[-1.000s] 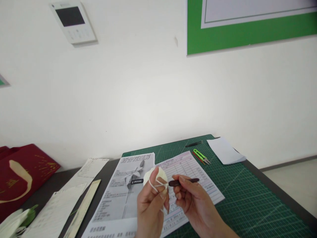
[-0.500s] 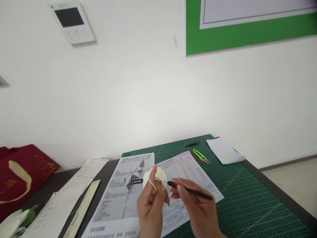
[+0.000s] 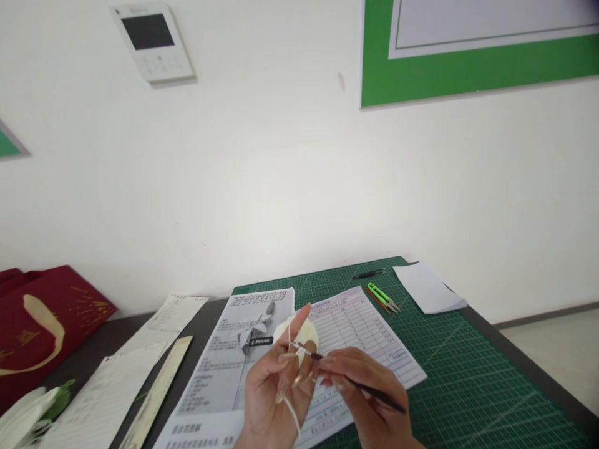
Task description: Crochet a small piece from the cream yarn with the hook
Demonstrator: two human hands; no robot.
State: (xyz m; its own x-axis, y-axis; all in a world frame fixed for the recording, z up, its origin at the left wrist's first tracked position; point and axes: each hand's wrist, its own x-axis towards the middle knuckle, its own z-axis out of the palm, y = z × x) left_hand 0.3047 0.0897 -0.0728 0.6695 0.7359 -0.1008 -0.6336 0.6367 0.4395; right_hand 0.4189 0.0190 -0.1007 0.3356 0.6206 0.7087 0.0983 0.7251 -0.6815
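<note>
My left hand is closed, pinching a small white crochet piece between thumb and fingers. White yarn runs over its raised index finger, and a tail hangs below the palm. My right hand grips a crochet hook by its dark handle like a pen. The hook's tip meets the white piece; whether it is inside a loop is too small to tell. Just behind the fingers sits a round cream ball, apparently yarn, partly covered by my left hand.
Printed sheets and a chart page lie on a green cutting mat. Green thread snips, black tweezers and white paper lie behind. Leftward are a ruler, notes and a red bag.
My left hand has turned, its palm now showing more and the yarn tail hanging below. The hook has shifted slightly down with my right hand. The view has swung a little left.
</note>
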